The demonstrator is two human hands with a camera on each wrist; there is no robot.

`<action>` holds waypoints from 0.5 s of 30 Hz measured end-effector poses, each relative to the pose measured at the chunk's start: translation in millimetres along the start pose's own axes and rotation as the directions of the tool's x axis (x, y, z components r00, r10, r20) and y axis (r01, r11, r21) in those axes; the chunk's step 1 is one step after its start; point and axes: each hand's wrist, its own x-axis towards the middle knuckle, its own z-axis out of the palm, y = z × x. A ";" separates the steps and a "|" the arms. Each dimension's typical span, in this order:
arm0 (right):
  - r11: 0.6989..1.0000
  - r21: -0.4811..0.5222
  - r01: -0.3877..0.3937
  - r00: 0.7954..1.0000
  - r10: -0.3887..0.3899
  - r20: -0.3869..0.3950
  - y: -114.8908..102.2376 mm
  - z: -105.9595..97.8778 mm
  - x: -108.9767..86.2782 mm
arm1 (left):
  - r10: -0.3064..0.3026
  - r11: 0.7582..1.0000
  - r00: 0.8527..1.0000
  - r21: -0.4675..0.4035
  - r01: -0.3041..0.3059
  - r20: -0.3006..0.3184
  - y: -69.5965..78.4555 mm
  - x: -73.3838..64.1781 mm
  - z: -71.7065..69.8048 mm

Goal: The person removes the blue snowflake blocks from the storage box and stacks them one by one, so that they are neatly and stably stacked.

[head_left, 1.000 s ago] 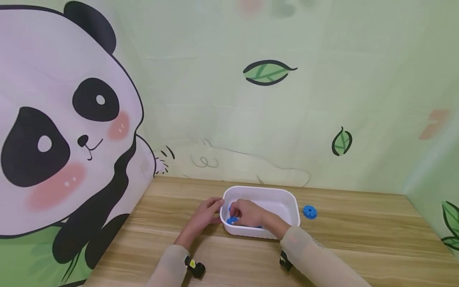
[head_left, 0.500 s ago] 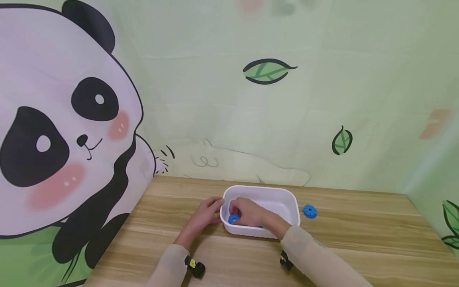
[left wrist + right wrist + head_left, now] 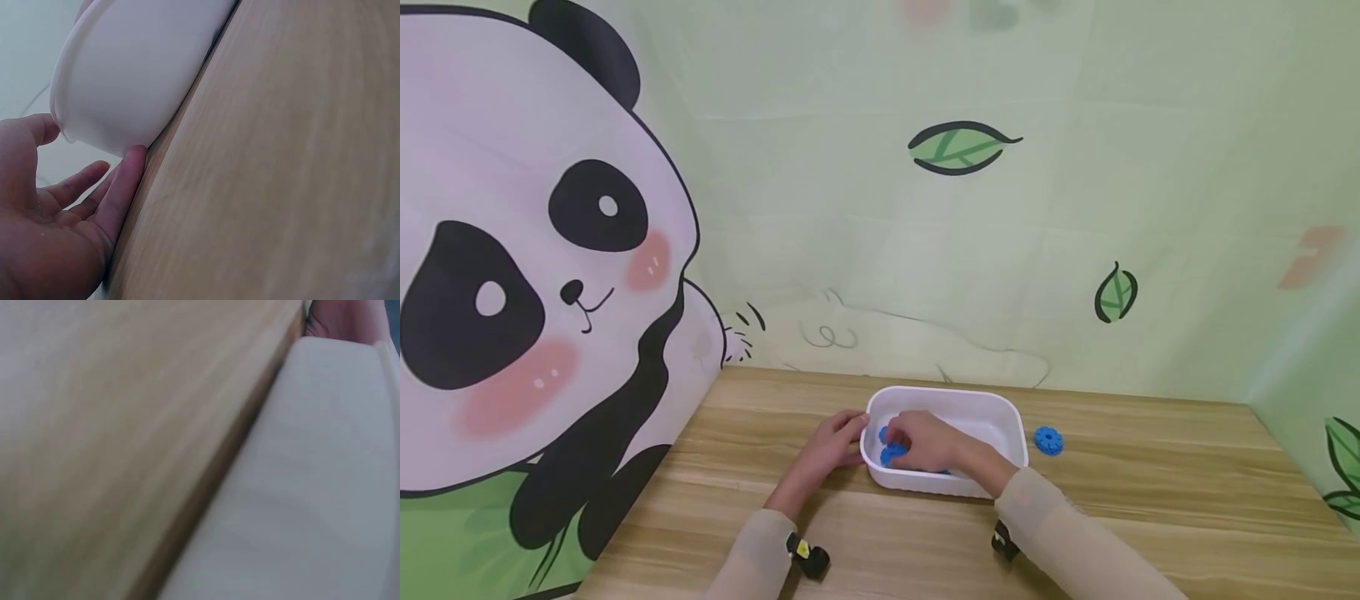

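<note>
A white plastic bin (image 3: 992, 429) stands on the wooden table, holding several blue notched plastic discs at its left end. My left hand (image 3: 835, 442) is at that end. In the left wrist view, its thumb touches the rim and its outstretched fingers (image 3: 128, 178) reach the lower wall. Inside the bin, my right hand (image 3: 928, 442) pinches a blue notched disc (image 3: 891, 455) between thumb and curled fingers. Another blue disc (image 3: 883, 434) lies just behind it, partly covered. The right wrist view shows mostly the bin's outer wall (image 3: 294, 469); the right fingers are hidden there.
One more blue notched disc (image 3: 1048, 441), with a hole in its middle, lies on the table (image 3: 1165, 483) right of the bin. A cloth backdrop (image 3: 850, 208) with a panda and leaves rises behind the table and along its sides.
The pinched disc has moved slightly up and to the right with my right hand, uncovering more of the disc behind. The left hand and the bin have stayed put.
</note>
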 end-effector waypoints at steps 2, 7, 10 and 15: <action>0.999 0.013 -0.034 0.999 0.035 -0.008 -0.7 -6.7 -5.6 | -0.005 1.000 1.000 0.002 0.005 -0.001 -0.7 0.3 0.5; 0.994 0.049 -0.099 0.994 0.101 -0.049 0.4 -31.9 -27.0 | -0.002 1.000 1.000 0.011 0.002 -0.003 -1.2 1.9 1.1; 0.994 0.044 -0.104 0.991 0.108 -0.085 7.1 -46.9 -42.7 | -0.002 1.000 1.000 0.014 0.002 -0.004 -1.4 3.1 1.2; 0.991 0.064 -0.118 0.981 0.126 -0.149 27.4 -64.5 -71.1 | -0.003 1.000 1.000 0.010 0.003 -0.008 -2.3 3.0 1.3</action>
